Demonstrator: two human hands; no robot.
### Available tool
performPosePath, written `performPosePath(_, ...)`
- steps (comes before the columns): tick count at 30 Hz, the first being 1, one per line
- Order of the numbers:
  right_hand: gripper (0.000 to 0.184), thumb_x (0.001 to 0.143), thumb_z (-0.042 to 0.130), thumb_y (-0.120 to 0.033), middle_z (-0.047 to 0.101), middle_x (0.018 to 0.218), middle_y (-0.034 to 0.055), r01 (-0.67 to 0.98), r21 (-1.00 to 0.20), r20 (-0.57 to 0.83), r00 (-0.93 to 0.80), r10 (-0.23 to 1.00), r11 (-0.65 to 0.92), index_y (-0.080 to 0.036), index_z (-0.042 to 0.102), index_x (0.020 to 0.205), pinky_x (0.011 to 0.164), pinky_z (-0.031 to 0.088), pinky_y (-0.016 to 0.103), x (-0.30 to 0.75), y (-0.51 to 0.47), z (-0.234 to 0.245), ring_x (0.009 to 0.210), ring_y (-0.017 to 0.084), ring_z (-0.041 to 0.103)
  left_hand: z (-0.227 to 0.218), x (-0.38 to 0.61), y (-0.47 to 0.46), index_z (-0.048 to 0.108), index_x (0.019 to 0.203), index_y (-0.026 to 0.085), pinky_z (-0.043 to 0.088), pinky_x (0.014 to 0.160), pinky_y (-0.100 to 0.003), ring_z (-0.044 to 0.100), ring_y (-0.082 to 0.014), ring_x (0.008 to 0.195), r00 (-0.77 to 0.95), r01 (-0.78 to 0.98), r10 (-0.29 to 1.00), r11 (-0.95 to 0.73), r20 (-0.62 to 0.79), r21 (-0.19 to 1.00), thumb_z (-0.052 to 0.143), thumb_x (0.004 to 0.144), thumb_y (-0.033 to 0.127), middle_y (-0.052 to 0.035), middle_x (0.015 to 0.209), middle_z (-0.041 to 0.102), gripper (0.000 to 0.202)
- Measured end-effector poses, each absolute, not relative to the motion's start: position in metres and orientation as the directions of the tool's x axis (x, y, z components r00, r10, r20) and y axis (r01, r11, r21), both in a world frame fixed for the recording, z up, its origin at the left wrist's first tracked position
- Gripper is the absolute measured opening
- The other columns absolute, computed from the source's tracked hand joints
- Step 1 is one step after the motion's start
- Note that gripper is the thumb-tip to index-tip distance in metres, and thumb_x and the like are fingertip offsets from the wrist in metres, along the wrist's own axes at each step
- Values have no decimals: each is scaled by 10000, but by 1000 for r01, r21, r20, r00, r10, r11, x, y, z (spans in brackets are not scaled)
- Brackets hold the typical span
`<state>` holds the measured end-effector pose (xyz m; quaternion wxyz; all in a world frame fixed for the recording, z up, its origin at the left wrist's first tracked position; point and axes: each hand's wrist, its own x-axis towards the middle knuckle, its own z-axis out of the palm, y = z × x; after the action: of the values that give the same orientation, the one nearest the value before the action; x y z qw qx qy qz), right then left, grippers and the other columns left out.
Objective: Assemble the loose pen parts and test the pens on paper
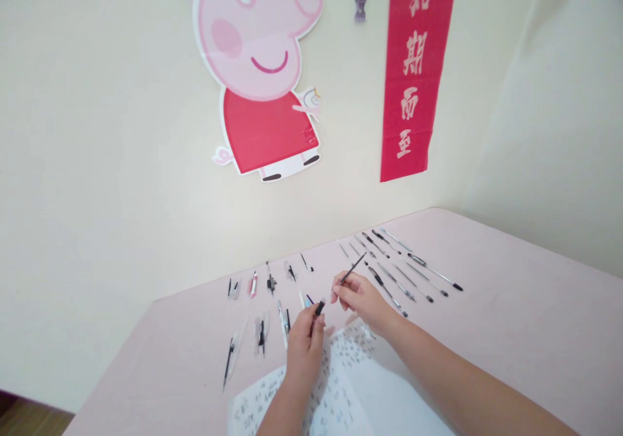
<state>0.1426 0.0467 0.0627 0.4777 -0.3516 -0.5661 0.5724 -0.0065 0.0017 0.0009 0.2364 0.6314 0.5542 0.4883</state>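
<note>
My left hand (304, 339) is closed in a pinch on a small black pen part (320, 307), held just above the open notebook (360, 390). My right hand (360, 298) pinches a thin black pen refill (354, 269) that points up and to the right. The two hands are close together over the pink table (511, 319). Right of my right hand lie several assembled pens (413, 270) in a slanted row. Left of my left hand lie several taken-apart pens and parts (263, 306).
The notebook with handwriting lies open at the table's near edge under my forearms. The table stands in a corner of cream walls. A cartoon pig cutout (263, 72) and a red banner with white characters (416, 72) hang on the wall behind.
</note>
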Motion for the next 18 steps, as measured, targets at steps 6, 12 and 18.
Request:
performPosePath(6, 200, 711, 596, -354, 559, 620, -16, -172, -977, 174, -298, 939, 126, -176, 506, 728, 474, 352, 211, 141, 46, 62, 504, 83, 440, 0, -7, 3, 607, 999, 171, 451, 766, -336, 588, -198, 836, -55, 495, 928, -296, 370, 817, 442, 843, 324, -80, 890, 645, 274)
performPosePath(12, 207, 722, 592, -362, 546, 632, -14, -155, -973, 211, -316, 925, 169, -173, 507, 731, 503, 378, 220, 140, 47, 58, 545, 94, 462, -2, -7, 4, 611, 1000, 169, 456, 754, -330, 594, -192, 824, -44, 506, 919, -317, 391, 802, 447, 843, 319, -76, 879, 650, 271)
performPosePath(18, 125, 720, 567, -286, 546, 627, -18, -89, -976, 215, -328, 920, 197, -180, 501, 726, 503, 382, 213, 141, 49, 56, 574, 103, 497, -2, -7, 4, 623, 989, 178, 458, 756, -339, 592, -201, 833, -57, 491, 911, -331, 409, 806, 466, 829, 321, -78, 883, 655, 266)
